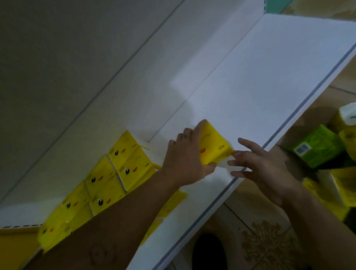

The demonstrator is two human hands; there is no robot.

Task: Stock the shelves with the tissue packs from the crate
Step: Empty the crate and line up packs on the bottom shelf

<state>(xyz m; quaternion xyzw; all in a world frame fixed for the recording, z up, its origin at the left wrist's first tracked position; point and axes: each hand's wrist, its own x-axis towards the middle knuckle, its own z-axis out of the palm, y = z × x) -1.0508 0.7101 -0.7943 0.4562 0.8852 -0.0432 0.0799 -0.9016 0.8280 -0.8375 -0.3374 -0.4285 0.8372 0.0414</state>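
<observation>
L hand (184, 161) grips a yellow pack (214, 141) from its left side, fingers curled over the far edge, thumb at the near edge. The pack sits tilted on the shelf (262, 80), prob. because it's mid-placement, not parked.

R hand (264, 167) is spread and holds nothing, fingertips right by the pack's near-right corner. It looks poised to steady or square the pack. Can't tell if it actually touches (blur).

Behind and left of L hand, running along that forearm, is a row (123, 170) of the same yellow packs, tight side by side vs. the back wall. Filling seems to go from that end, so the held pack is prob. next in line. Bare shelf stretches beyond both hands for more.

Right of R hand, below the shelf edge, is the crate (313, 116) w/ more stock: a green pack (314, 147), yellow ones, a white one. It's close on that side, so reaches are short.

Task approx. partway. Next the pack prob. needs sliding left, flush w/ the row.
</observation>
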